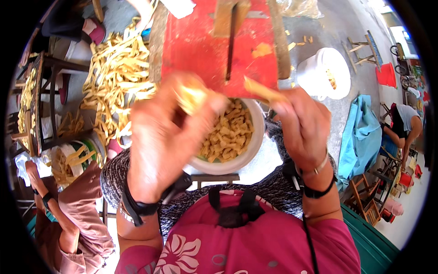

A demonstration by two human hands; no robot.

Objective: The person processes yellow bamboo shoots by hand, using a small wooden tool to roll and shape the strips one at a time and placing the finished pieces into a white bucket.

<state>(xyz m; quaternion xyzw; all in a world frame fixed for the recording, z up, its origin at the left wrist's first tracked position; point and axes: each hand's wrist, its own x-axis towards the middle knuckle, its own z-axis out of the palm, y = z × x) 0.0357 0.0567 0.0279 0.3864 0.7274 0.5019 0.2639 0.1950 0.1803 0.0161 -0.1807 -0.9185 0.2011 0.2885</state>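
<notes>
My left hand [164, 137], blurred, is curled around a pale yellow piece [191, 97], its shape hard to make out. Between the thumb and fingers of my right hand [303, 126] is a short tan strip [263, 90], pointing up and left over the near edge of a red board [191, 44]. A wooden block [224, 20] with a dark slot stands on that board, and a long dark bar [231, 51] runs from it towards me. Below my hands, a white tub [258, 137] holds many small cut tan pieces [229, 135], partly hidden by my left hand.
Long tan strips [116, 72] lie heaped left of the board. At right are a white bucket [308, 73], a blue cloth [354, 137] and a red bucket [386, 75]. One person in brown trousers [82, 202] sits close at left; another person [407, 120] bends at far right.
</notes>
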